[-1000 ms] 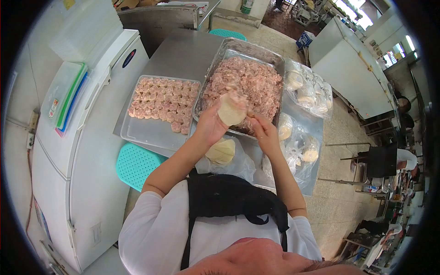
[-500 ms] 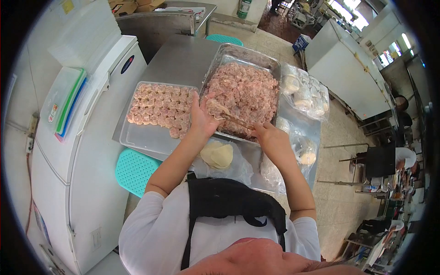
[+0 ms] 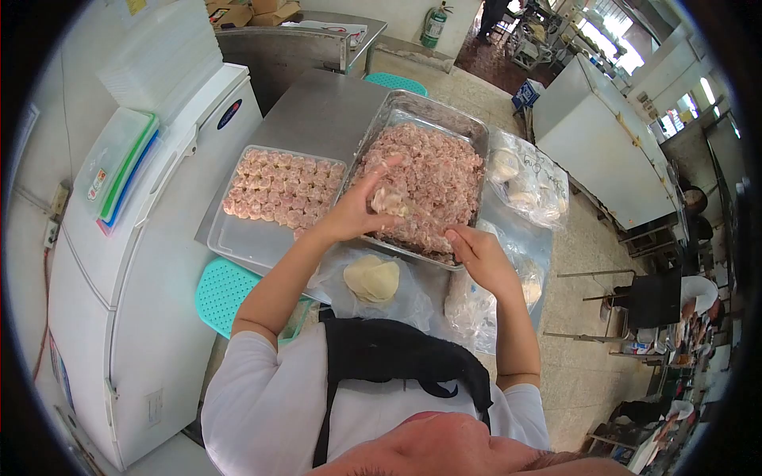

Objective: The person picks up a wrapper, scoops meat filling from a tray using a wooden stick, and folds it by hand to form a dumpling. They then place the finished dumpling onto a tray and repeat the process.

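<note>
My left hand (image 3: 354, 213) is curled around a dumpling (image 3: 389, 200), a pale wrapper with meat filling, over the near left side of a deep metal pan. Raw minced meat (image 3: 436, 155) is heaped in the pan (image 3: 475, 120). At the pan's near right corner, my right hand (image 3: 482, 255) is closed on a thin wooden spatula, its blade hard to tell from the meat. On the left, rows of filled dumplings (image 3: 278, 186) sit on a clear plastic tray (image 3: 238, 239). Nearer my body, a stack of round dough wrappers (image 3: 371, 279) lies on a plastic sheet (image 3: 409, 305).
Bags of round pale dough (image 3: 528, 178) lie right of the pan, with another plastic bag (image 3: 472, 305) nearer me. The metal table (image 3: 305, 103) stands beside a white freezer (image 3: 171, 262). Turquoise stools (image 3: 222, 293) poke out from under it. Another person sits far right.
My left hand has shifted up and right over the pan with the dumpling. The spatula has dropped lower toward the meat, and my right hand is slightly lower. The view has shifted a little.
</note>
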`<state>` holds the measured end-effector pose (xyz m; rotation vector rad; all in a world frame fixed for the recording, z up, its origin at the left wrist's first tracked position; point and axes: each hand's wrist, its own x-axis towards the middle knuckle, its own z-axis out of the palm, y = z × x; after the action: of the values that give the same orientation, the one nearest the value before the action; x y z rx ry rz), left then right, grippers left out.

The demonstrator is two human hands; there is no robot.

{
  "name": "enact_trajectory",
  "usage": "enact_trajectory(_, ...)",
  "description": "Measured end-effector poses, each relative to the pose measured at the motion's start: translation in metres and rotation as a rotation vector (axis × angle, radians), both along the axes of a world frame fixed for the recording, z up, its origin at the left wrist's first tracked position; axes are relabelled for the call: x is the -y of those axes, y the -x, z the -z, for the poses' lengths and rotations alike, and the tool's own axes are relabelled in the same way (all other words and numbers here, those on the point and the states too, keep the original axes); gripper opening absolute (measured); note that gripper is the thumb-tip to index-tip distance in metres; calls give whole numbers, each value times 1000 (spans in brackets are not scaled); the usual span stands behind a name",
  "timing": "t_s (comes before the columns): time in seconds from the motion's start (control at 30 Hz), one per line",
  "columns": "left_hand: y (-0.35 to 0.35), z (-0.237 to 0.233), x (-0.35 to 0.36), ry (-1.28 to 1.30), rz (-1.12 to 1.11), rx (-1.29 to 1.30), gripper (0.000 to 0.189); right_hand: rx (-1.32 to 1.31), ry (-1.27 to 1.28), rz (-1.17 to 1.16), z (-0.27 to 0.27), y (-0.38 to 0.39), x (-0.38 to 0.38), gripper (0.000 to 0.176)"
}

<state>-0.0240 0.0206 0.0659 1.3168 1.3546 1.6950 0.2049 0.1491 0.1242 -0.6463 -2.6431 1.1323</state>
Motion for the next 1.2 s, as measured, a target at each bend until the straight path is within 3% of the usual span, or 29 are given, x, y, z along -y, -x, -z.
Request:
enact_trajectory(0.03,3,-3,-3,-92,-76,-424,62,60,-39,-40,-12,-2,4,30)
enact_trajectory(0.07,7,-7,-4,-93,-79,-425,62,119,-78,-79,-18,-3,6,30)
enact_trajectory(0.13,14,-14,-4,202,311,-362,53,9,-142,-109,-7,-6,8,29)
enact_trajectory(0.23,10,-15,1,255,194,-403,43,-100,-163,-172,20,-6,-2,27)
enact_trajectory(0.37,15,15,-15,288,268,-531,46,4,-73,-239,44,-5,-40,26)
enact_trajectory(0.4,14,10,-16,402,292,-408,46,0,-74,-242,38,-6,-37,26)
enact_trajectory(0.43,15,7,-17,514,312,-282,46,70,-240,-112,29,-6,-31,26)
enact_trajectory(0.47,17,17,-20,512,302,-283,46,139,-405,18,24,-6,-26,26)
enact_trajectory(0.5,20,37,-23,438,245,-255,46,136,-407,10,31,-7,-22,26)
enact_trajectory(0.57,20,44,-24,367,190,-225,46,-37,-382,-57,64,-10,-18,29)
enact_trajectory(0.6,16,35,-22,386,220,-364,47,-79,-231,-100,89,-7,-25,31)
enact_trajectory(0.63,13,31,-21,403,252,-504,47,-75,-226,-95,88,-9,-28,31)
enact_trajectory(0.7,10,37,-21,449,215,-513,48,-8,-62,-188,80,-14,-47,32)
enact_trajectory(0.87,-6,22,-13,386,40,-435,54,0,-41,-101,47,-39,-49,34)
enact_trajectory(0.93,-14,0,-15,385,248,-292,59,-21,-23,-79,51,-35,-39,34)
enact_trajectory(0.97,-14,1,-15,388,249,-292,59,-45,-30,-126,63,-33,-36,33)
enact_trajectory(1.03,-15,2,-17,370,207,-553,59,-67,-42,-175,56,-31,-34,32)
enact_trajectory(1.1,-14,13,-19,426,138,-518,58,18,-350,-64,33,-32,-38,29)
enact_trajectory(1.2,-12,15,-18,437,75,-436,60,-96,-555,51,23,-35,-11,25)
